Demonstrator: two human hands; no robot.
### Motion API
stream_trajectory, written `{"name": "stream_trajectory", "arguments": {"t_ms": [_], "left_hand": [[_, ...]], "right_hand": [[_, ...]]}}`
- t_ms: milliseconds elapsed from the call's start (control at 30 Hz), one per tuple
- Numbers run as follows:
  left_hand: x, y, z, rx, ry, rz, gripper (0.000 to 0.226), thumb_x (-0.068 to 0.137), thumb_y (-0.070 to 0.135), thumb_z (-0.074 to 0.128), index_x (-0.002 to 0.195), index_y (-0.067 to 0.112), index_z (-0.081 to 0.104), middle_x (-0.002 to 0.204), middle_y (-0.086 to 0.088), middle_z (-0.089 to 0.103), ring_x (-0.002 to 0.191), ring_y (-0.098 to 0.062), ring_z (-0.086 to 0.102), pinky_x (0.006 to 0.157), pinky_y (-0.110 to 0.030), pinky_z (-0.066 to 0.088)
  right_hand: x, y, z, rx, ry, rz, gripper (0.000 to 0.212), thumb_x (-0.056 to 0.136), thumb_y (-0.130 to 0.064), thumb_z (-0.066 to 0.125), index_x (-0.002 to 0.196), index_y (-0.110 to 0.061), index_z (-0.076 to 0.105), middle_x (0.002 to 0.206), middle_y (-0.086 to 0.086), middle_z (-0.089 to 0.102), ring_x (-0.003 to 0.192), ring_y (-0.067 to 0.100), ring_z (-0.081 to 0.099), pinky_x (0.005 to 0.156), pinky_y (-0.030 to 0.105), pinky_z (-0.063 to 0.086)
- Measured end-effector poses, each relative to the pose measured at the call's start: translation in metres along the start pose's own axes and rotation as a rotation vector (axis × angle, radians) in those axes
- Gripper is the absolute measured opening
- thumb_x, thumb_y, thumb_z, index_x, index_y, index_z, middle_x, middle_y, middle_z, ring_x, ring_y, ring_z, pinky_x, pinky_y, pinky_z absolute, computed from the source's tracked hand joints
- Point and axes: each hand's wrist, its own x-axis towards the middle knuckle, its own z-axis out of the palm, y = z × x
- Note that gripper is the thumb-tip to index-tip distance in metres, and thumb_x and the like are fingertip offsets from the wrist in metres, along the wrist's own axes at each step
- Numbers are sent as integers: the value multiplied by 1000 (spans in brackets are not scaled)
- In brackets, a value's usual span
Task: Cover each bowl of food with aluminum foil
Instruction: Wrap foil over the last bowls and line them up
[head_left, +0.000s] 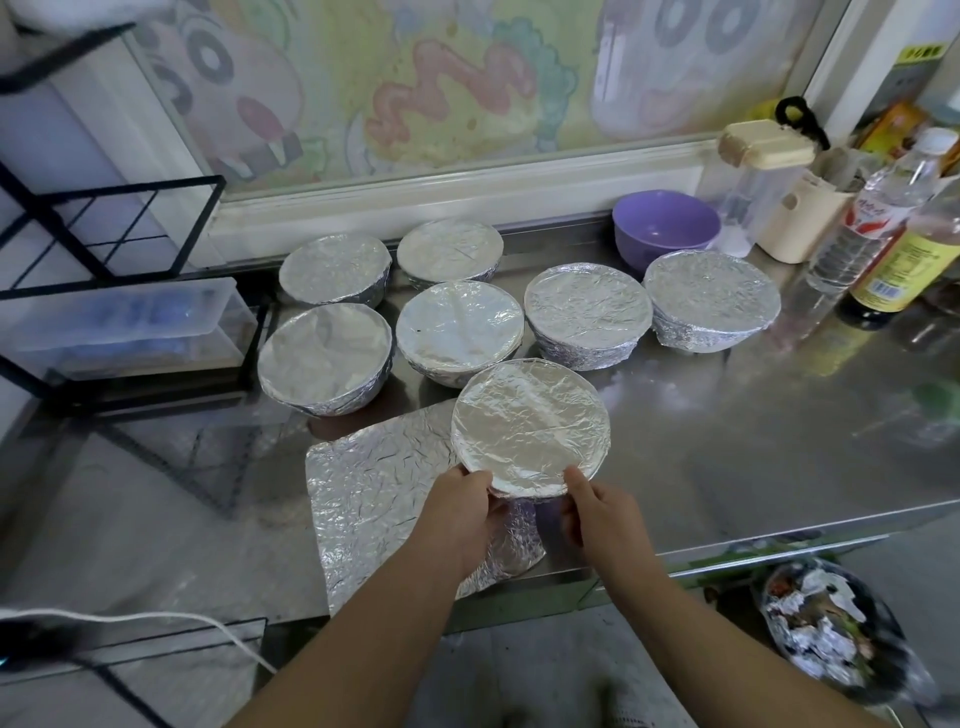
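We hold the nearest foil-covered bowl (530, 426) at its near rim with both the left hand (462, 514) and the right hand (597, 514). Our fingers (577, 480) are curled round that rim, a thumb from each hand lying on the foil top and the rest tucked beneath, mostly hidden. We cannot tell whether the bowl rests on the steel worktop (727, 415) or is slightly lifted.

Under our left fingers and spreading out to their left lies a loose, crinkled foil sheet (374, 493), and the bowl overlaps its far right corner. Beyond our fingers stand six more covered bowls (460, 325), set close together in two rough rows. Farther still, beyond the right fingers, a purple bowl (665, 228) stands uncovered by the wall. Well off to the right of it are bottles (862, 234). Below the worktop edge, right of our right hand, a dark bag (831, 634) holds crumpled foil scraps.
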Motion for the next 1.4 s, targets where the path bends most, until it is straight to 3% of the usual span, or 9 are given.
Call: {"name": "stream_trajectory", "arguments": {"t_ms": [233,467,567,700,933,1033,1133,1233,1400], "left_hand": [[0,0,0,-15,8,-13,24,101,-1,42,116,2,61,100,-16,68,85,-24,64,72,-34,54],[-3,-3,1,-36,-19,-58,26,100,-1,46,120,2,62,110,-19,71,91,-27,66,73,-34,54],[-6,-8,3,-56,-45,-59,26,99,-1,47,120,3,62,109,-18,71,87,-27,68,70,-35,57],[-6,-13,6,-52,-54,-55,27,97,-3,47,120,3,62,107,-19,72,88,-27,69,85,-41,56],[-5,-13,7,-75,-66,-84,27,96,-6,47,118,-1,61,112,-25,69,88,-29,66,82,-40,54],[-2,-16,7,-72,-74,-119,27,95,-5,50,119,-1,62,116,-24,68,95,-28,63,71,-34,54],[1,-20,6,-79,-83,-122,22,94,-6,51,112,-4,63,98,-21,69,87,-27,61,68,-36,53],[-1,-21,5,-63,-109,-109,12,93,-7,50,100,-7,59,77,-18,62,71,-28,58,56,-36,48],[-4,-19,6,-55,-114,-117,10,94,-6,50,94,-7,60,73,-18,62,68,-28,63,62,-36,54]], "right_hand": [[-2,-1,1,112,5,37,54,105,-34,54,57,-10,59,48,2,55,43,11,46,55,28,39],[-14,-5,2,141,-100,133,55,103,-44,53,68,-3,68,57,9,67,48,15,59,53,25,48],[-20,-4,12,155,-107,96,52,105,-36,53,70,-1,67,57,10,66,42,11,54,46,21,43],[-16,-8,11,242,-48,139,49,107,-27,51,68,-1,66,51,6,62,39,10,50,44,21,40],[-9,-11,6,276,-55,189,50,106,-22,52,63,-2,65,50,9,59,40,15,45,49,27,36],[-7,-11,-2,231,-20,206,46,103,-26,55,67,-1,65,51,9,60,37,14,46,46,24,36],[-16,-5,4,165,-79,131,48,101,-37,60,70,-1,67,57,11,64,40,15,50,45,21,39],[-20,4,17,195,-90,56,45,102,-32,60,70,-2,70,57,12,64,41,16,47,43,21,37],[-12,5,20,279,-46,125,39,103,-21,58,70,-1,62,55,14,56,38,16,44,43,22,33]]}}
